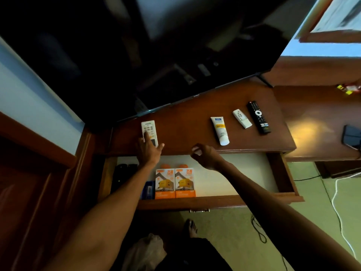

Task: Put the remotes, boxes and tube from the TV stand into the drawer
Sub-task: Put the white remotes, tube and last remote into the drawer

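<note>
A white remote lies on the wooden TV stand at the left, and my left hand rests on its near end with fingers spread. My right hand hovers over the drawer's back edge, fingers curled with nothing in them. A white tube, a small white remote and a black remote lie on the stand to the right. The open drawer holds two orange boxes, a blue box and dark items at its left.
A large dark TV stands at the back of the stand. A dark phone lies on the lower surface at right. Cables run over the green floor. My bare foot and a plastic bag are below the drawer.
</note>
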Available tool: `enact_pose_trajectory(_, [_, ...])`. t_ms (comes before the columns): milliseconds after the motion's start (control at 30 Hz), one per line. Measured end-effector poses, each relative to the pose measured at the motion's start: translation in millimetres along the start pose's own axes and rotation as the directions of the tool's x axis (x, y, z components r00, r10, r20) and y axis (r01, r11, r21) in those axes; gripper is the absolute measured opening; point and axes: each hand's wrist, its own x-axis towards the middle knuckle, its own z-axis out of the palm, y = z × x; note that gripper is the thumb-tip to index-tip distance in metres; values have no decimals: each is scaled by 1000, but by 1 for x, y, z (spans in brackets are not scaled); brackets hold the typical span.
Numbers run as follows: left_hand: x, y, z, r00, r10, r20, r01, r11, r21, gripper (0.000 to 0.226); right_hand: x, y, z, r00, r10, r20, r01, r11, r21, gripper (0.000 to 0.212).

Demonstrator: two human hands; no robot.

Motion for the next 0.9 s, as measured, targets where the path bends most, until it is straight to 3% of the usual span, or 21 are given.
enact_pose_trajectory(200, [-3,13,14,999,42,-24,-46,977,-206,87,-2,16,-40,985,44,-166,-33,997,67,23])
enact_pose_trajectory(367, [-2,61,27,984,169,64,-121,880,-460,86,7,56,-96,941,145,-306,-133,989,62,21])
enact_pose_trajectory(500, [0,104,40,961,253,113,-165,850,-500,79,27,94,-138,885,190,-425,-211,977,-4,34])
enact_pose_trajectory(767, [5,141,52,959,262,107,-177,849,-498,64,85,161,-183,956,122,-267,-194,944,-266,81])
enact_pose_trajectory(900, [8,152,45,972,222,81,-153,852,-502,73,103,171,-183,970,114,-215,-183,924,-336,80])
